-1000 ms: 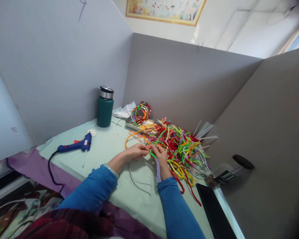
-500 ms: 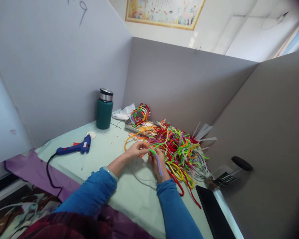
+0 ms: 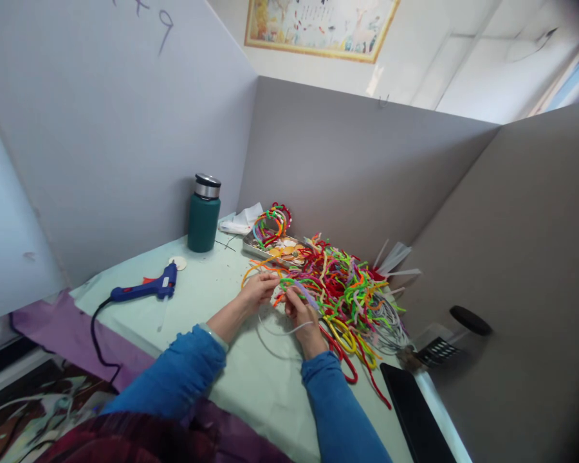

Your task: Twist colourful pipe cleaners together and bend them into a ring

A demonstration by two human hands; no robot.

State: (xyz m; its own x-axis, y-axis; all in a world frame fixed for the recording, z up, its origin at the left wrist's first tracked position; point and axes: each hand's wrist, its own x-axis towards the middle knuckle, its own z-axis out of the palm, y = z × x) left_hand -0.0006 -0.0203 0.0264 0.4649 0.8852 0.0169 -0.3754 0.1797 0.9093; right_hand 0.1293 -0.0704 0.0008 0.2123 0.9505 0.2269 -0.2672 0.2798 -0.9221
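My left hand (image 3: 260, 289) has its fingertips pinched at the green end of a green and lavender pipe cleaner (image 3: 307, 294). Opposite it, my right hand (image 3: 305, 321) grips the same pipe cleaner between thumb and fingers, and the lavender end lies beyond that hand. A thin pale grey cord (image 3: 280, 334) loops below both hands; which fingers hold its ends is hard to make out. Just past the hands is a tangled heap of coloured pipe cleaners (image 3: 338, 276), with yellow and red ones beside my right wrist.
On the left lie a blue glue gun (image 3: 145, 288) and a round pale disc (image 3: 178, 262). A green flask (image 3: 204, 218) stands behind. Coloured hoops rest on a metal tray (image 3: 270, 257) of discs. At right are grey cord coils (image 3: 388, 325) and a black flat object (image 3: 415, 411). Grey partitions surround the table.
The lavender end has swung from lying over my right wrist to pointing away beyond the hand. My right hand has turned, and the grey cord loop now shows higher, across that hand.
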